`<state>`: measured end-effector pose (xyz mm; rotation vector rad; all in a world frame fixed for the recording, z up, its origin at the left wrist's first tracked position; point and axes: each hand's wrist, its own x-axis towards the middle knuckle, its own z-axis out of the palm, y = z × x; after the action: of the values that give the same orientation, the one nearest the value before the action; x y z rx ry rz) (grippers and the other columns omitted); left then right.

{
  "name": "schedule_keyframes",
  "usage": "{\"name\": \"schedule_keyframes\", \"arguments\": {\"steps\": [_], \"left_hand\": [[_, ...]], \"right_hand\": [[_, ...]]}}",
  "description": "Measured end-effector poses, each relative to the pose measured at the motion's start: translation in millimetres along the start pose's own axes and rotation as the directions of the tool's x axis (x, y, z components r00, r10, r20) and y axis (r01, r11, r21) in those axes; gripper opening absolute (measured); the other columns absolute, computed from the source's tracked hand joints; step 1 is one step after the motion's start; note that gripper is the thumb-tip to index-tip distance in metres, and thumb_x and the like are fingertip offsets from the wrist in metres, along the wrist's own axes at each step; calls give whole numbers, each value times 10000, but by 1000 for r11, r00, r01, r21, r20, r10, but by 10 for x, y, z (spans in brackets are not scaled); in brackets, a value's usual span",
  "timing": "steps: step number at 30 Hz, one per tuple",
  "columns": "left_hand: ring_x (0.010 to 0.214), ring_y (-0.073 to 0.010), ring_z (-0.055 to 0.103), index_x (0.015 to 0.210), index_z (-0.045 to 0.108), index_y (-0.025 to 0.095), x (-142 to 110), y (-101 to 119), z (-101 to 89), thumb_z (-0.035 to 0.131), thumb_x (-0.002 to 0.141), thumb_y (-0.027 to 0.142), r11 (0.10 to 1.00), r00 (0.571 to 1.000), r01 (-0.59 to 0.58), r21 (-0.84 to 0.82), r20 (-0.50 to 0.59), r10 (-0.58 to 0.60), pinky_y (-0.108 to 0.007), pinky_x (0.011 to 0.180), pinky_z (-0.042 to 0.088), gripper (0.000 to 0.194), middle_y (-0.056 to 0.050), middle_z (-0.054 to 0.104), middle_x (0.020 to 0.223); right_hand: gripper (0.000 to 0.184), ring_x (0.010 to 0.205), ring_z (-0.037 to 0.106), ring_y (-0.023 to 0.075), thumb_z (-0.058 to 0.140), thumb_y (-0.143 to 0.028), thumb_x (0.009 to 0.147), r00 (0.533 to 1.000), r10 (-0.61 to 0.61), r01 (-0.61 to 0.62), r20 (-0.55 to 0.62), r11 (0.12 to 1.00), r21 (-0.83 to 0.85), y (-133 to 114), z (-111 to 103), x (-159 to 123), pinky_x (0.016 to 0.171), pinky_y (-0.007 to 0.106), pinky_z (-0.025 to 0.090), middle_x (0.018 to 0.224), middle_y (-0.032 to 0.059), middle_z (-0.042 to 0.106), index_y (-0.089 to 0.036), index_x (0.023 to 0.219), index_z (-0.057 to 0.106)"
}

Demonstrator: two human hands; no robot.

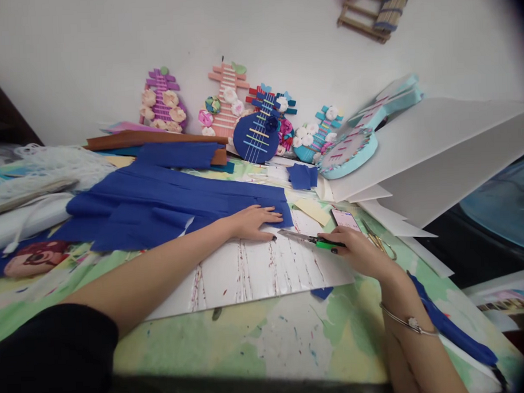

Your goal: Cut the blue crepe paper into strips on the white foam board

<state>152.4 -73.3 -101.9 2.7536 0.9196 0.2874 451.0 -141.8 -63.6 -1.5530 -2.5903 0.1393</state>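
Note:
My left hand lies flat with its fingers apart, pressing on the right end of a dark blue sheet; I cannot tell whether the sheet is paper or cloth. Under that end is a white board marked with rows of cuts and reddish-brown streaks. My right hand is closed round the green and black handle of a utility knife. Its long blade points left toward my left thumb, just beyond the sheet's lower right corner. A small blue scrap sticks out from beneath the board.
A phone and scissors lie beyond my right hand. Decorated lute-shaped crafts lean along the wall. Large white boards stand at the right. White netting is heaped at the left on the patterned tablecloth.

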Motion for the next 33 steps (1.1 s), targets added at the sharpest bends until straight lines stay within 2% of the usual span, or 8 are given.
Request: {"name": "schedule_keyframes", "arguments": {"steps": [6,11,14,18,24,33], "left_hand": [[1395,-256,241,1396,384,255,-11,-1,2,558,843,433,999,1000,-1,-35,-21,1,-474,1117,179,606,-41,362,1475],[1374,-269,294,1374,417,225,-23,-37,25,630,800,339,994,995,-3,-106,-103,-8,-482,1117,199,622,-71,407,1447],[1328,-243,385,1303,503,191,-18,-82,48,623,800,259,984,980,-19,-179,-199,-18,-430,1101,278,522,-84,512,1363],[1267,-174,470,1190,598,168,3,-142,81,468,869,144,972,961,-10,-234,-271,-56,-339,1075,349,347,-68,601,1264],[1243,-135,492,1136,631,205,27,-198,115,391,873,69,966,959,7,-258,-272,-79,-311,1067,370,381,-13,627,1230],[1251,-140,484,1149,625,196,42,-230,136,371,881,41,967,967,-12,-255,-250,-54,-319,1070,364,401,-34,621,1239]], "right_hand": [[504,874,570,225,448,-84,762,1000,16,-15,-12,999,41,19,-82,-34,765,309,440,951,91,608,-215,1210,636],[496,825,584,223,460,-71,739,996,67,-68,-58,998,-7,17,-114,-24,727,288,440,902,91,629,-200,1173,662],[483,810,582,223,449,-52,730,996,61,-63,-68,997,-36,23,-110,-9,708,281,429,889,96,640,-199,1124,688],[489,818,574,225,461,-56,734,996,72,-75,-47,995,-62,27,-91,15,723,287,419,875,99,627,-196,1149,677],[503,850,568,237,467,-65,737,995,97,-98,-18,994,-40,21,-50,39,702,286,413,908,99,625,-210,1178,660],[520,891,559,243,444,-67,757,998,58,-57,-22,998,41,64,42,59,766,316,421,934,96,608,-219,1218,630]]}}
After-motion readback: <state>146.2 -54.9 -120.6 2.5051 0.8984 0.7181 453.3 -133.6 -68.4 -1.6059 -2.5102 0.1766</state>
